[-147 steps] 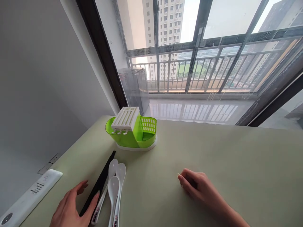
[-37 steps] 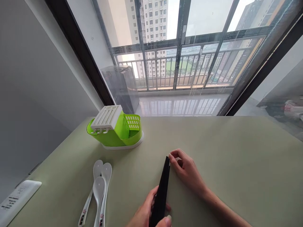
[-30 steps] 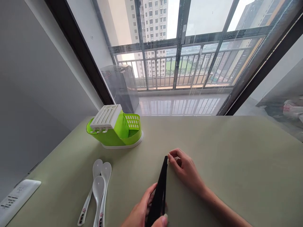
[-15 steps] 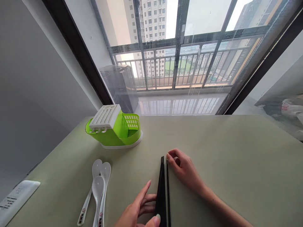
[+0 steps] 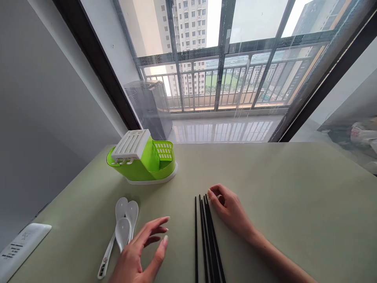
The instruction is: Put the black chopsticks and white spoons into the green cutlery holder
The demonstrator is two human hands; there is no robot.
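Several black chopsticks (image 5: pixel 206 239) lie fanned out on the pale green table (image 5: pixel 294 204), tips pointing away from me. My right hand (image 5: pixel 229 208) rests beside their far ends with its fingers curled, fingertips touching the chopstick tips. My left hand (image 5: pixel 141 251) hovers open, fingers spread, between the chopsticks and three white spoons (image 5: pixel 122 232) lying to the left. A green cutlery holder (image 5: pixel 144 163) with a white slotted insert stands further back on the left.
A white power strip (image 5: pixel 20 247) lies at the table's left edge next to the grey wall. Beyond the table's far edge is a large window with a balcony railing and a grey appliance (image 5: pixel 150 106) outside.
My left hand has let go of the chopsticks and moved left, opening. The chopsticks, bundled before, now lie spread on the table. My right hand stays at their tips.
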